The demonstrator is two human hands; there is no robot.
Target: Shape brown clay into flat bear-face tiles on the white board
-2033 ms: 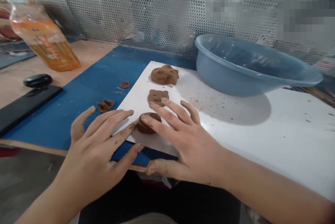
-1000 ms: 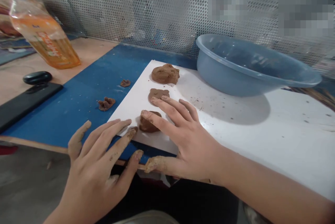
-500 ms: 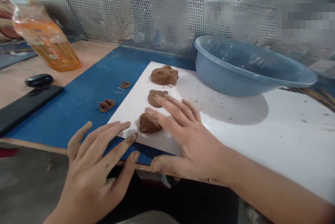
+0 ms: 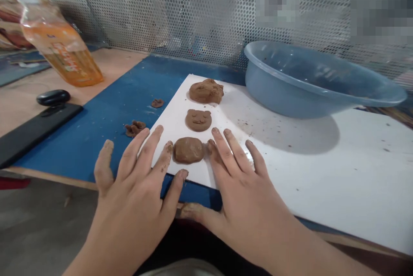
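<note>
Two bare hands lie open and flat at bottom centre, fingers spread, grasping nothing. The left hand (image 4: 132,211) rests at the near edge of a white sheet (image 4: 322,181), and the right hand (image 4: 241,194) rests partly on it. Just between them sits a smooth clay disc (image 4: 188,150), apparently untouched, as if the hands were placed to frame it. Above it, toward the upper middle, lie a face-marked disc (image 4: 198,120) and a rough clay lump (image 4: 205,91), evenly spaced in a line. The sheet seems laid to keep clay off the blue desk (image 4: 97,116), where two clay scraps (image 4: 134,128) lie to the left. A blue bowl (image 4: 277,95) sits at upper right.
</note>
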